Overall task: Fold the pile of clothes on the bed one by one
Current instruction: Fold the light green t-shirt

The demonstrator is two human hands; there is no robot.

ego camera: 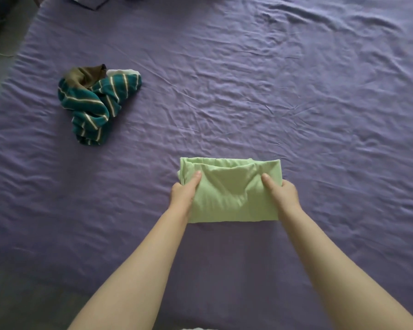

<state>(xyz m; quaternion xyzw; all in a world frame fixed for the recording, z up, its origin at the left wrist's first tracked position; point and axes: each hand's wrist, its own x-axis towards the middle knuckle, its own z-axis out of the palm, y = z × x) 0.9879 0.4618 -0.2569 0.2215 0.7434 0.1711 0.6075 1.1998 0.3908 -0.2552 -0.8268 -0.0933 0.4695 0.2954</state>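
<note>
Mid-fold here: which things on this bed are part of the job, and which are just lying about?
Job:
green garment, gripped at its sides by left hand and right hand
striped pile, unfolded
purple sheet

Lying about:
dark fabric at far edge

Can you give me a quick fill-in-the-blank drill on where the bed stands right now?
1. Both hands hold the folded ____ garment by its two sides.
2. The left hand has its thumb on ____ of the fabric, like the right hand.
3. The crumpled teal garment has ____ stripes.
4. The bedsheet is ____ in colour.

Missing words: green; top; white; purple
</note>
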